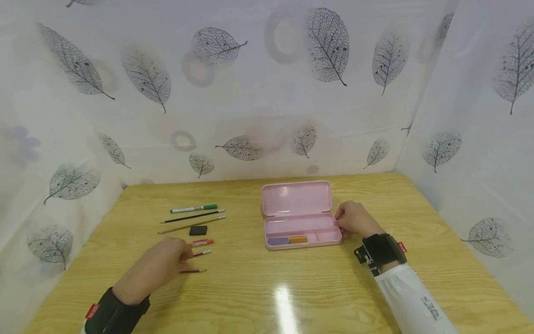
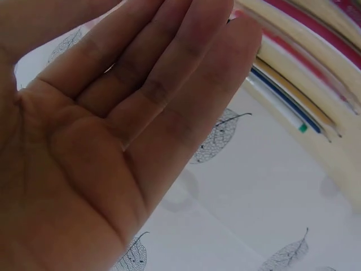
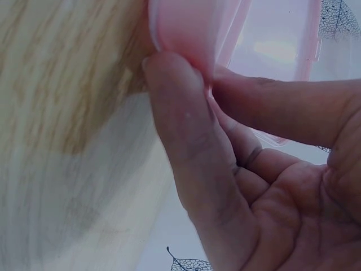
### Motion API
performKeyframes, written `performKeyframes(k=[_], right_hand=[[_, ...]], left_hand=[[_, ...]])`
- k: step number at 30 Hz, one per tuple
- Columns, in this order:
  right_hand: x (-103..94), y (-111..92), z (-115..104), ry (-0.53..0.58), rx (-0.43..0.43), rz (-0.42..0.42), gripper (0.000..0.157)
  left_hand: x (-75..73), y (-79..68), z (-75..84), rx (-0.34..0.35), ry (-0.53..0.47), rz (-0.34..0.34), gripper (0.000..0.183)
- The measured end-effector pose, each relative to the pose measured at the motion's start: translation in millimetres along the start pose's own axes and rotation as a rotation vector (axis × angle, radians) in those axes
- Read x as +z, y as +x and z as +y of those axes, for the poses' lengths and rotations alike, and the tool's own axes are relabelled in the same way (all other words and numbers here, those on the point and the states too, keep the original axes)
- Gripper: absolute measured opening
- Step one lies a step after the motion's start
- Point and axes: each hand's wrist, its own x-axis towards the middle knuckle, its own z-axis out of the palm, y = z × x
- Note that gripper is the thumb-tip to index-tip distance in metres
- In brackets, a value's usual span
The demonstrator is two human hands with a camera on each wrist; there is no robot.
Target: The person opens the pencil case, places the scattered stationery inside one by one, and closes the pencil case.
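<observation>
A person's right hand (image 1: 356, 219) pinches the end wall of an open pink pencil case (image 1: 298, 225) between thumb and index finger, the case lying to the left of those fingers with its raised lid farther from the person. Inside, across the tray from the grasping fingertips, a purple block (image 1: 277, 241) and an orange block (image 1: 298, 240) lie end to end along the near side.

The left hand (image 1: 156, 262) reaches over the wood-grain table (image 1: 242, 297), its fingers extended and released; whether the tips touch anything beneath them cannot be told. A red pen (image 1: 203, 242), a white-ended pencil (image 1: 202, 253) and a dark red pencil (image 1: 194, 271) stick out to the right of these fingers, partly hidden by the hand. Just beyond the fingers sits a black eraser (image 1: 198, 230); farther out lie a gold pencil (image 1: 192, 224), a black pencil (image 1: 192, 216) and, farthest from them, a green-capped marker (image 1: 193, 209). Behind everything hangs a leaf-print sheet (image 1: 267, 102).
</observation>
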Motion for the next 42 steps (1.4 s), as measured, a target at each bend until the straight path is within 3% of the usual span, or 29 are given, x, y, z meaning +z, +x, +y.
performKeyframes(k=[3, 8, 26, 35, 42], right_hand=[[0.1, 1.7, 0.6, 0.000, 0.008, 0.004, 0.005], [-0.4, 3.0, 0.4, -0.003, 0.017, 0.010, 0.005], [0.4, 0.7, 0.1, -0.014, 0.005, 0.012, 0.004], [2.5, 1.0, 0.2, -0.017, 0.021, 0.012, 0.005], [2.4, 2.3, 3.4, -0.019, 0.004, 0.023, 0.004]], left_hand=[[1.7, -4.8, -3.0, -0.021, -0.001, -0.006, 0.011], [5.7, -7.3, -8.7, 0.013, 0.000, 0.017, 0.021], [21.8, 1.3, -12.5, -0.014, -0.016, -0.010, 0.031], [25.6, 3.3, -11.8, 0.043, 0.024, 0.041, 0.032], [24.9, 3.8, -7.9, -0.004, -0.001, 0.041, 0.027]])
